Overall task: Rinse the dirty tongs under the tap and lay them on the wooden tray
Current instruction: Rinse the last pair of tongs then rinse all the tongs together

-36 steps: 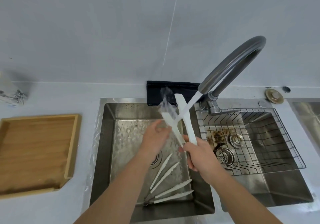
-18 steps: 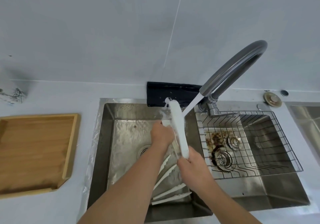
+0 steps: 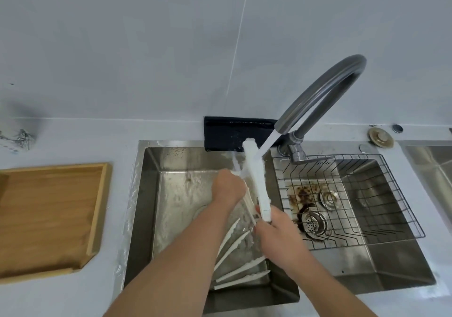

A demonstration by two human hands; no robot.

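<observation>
White tongs (image 3: pixel 256 177) stand tips-up over the left sink (image 3: pixel 176 194), in the water stream from the grey tap (image 3: pixel 325 91). My right hand (image 3: pixel 276 233) grips their lower handle end. My left hand (image 3: pixel 227 187) is curled around the left arm of the tongs, just below where the water hits. More white tongs (image 3: pixel 239 263) lie on the sink floor, partly hidden by my forearms. The wooden tray (image 3: pixel 49 214) sits on the counter to the left with nothing on it.
A wire basket (image 3: pixel 381 194) hangs in the right sink basin, over a stained floor and drain strainer (image 3: pixel 313 221). A black cloth (image 3: pixel 234 130) lies behind the left sink. A round plug (image 3: pixel 381 136) rests on the counter at the back right.
The tongs' arms, spread in a V a second ago, have come together. My left hand moved up the tongs toward the stream.
</observation>
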